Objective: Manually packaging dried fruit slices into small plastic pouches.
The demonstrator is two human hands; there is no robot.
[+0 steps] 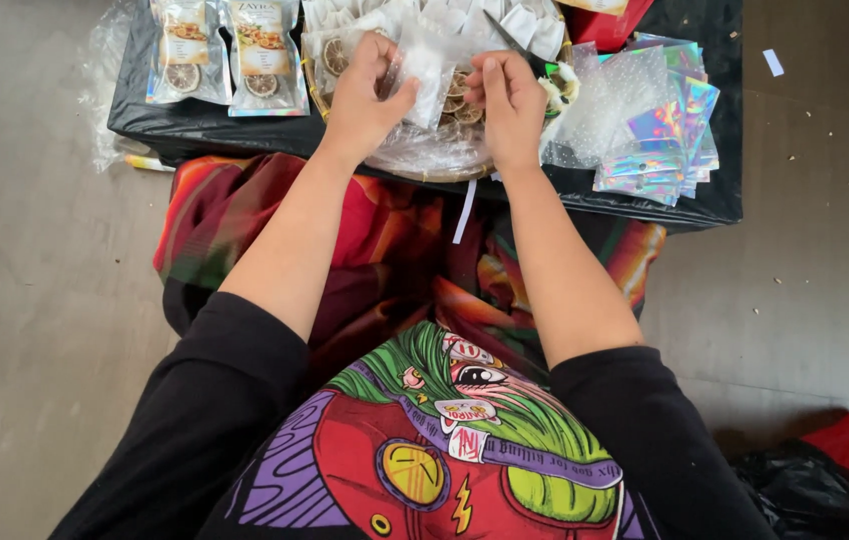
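Observation:
My left hand (363,92) and my right hand (508,100) are over a round basket (425,168) lined with clear plastic that holds dried citrus slices (462,105). Between the two hands I pinch a small clear pouch (428,65), the left thumb and fingers on its left edge. My right hand's fingers are closed near the pouch's right side, beside black scissors (517,45). What the right fingers hold is hidden behind the knuckles.
Two filled pouches with dried slices (227,55) lie at the back left on a black-covered low table (715,190). A stack of shiny holographic pouches (665,140) lies at right. A red box (610,22) stands behind. Grey floor surrounds; red and black bags (825,470) lie at bottom right.

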